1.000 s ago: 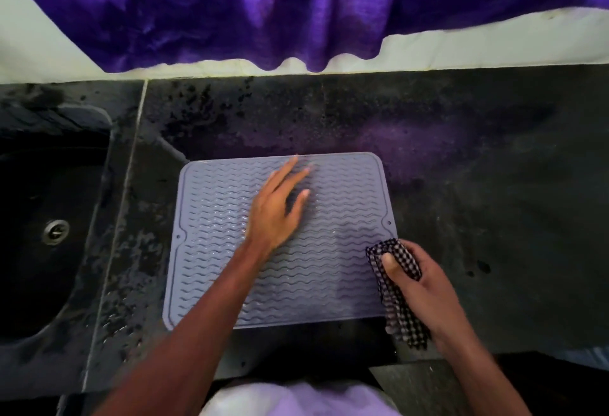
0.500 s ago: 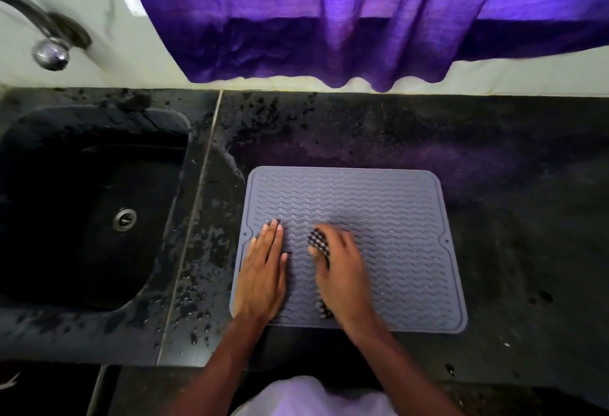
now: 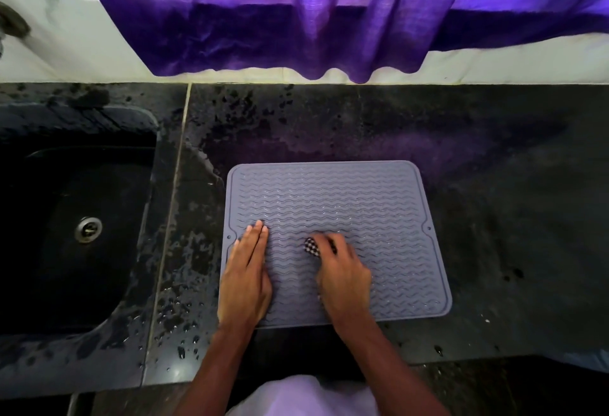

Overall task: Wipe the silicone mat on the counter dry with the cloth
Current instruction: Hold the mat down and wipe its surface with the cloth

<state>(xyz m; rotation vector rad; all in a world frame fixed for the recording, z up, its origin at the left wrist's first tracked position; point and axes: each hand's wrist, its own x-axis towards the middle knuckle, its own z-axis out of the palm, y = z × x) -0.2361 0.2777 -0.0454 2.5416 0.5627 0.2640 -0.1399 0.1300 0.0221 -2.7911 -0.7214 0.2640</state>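
Note:
A grey silicone mat [image 3: 362, 204] with wavy ridges lies flat on the dark counter [image 3: 494, 185]. My left hand [image 3: 245, 277] rests flat on the mat's near-left part, fingers straight and together. My right hand [image 3: 342, 274] sits on the mat's near middle, fingers curled over a black-and-white checked cloth [image 3: 311, 247]. Only a small bunched piece of the cloth shows beside the fingers; the rest is hidden under the hand. Small water drops glint on the mat's right half.
A dark sink [image 3: 75, 218] with a metal drain [image 3: 87, 229] lies to the left. Water drops speckle the counter strip between sink and mat. A purple curtain [image 3: 329, 13] hangs over the wall behind. The counter's front edge runs just below the mat.
My right hand brought the cloth from the mat's right edge onto its near middle. My left hand slid from the centre to the near-left side and has stayed there since.

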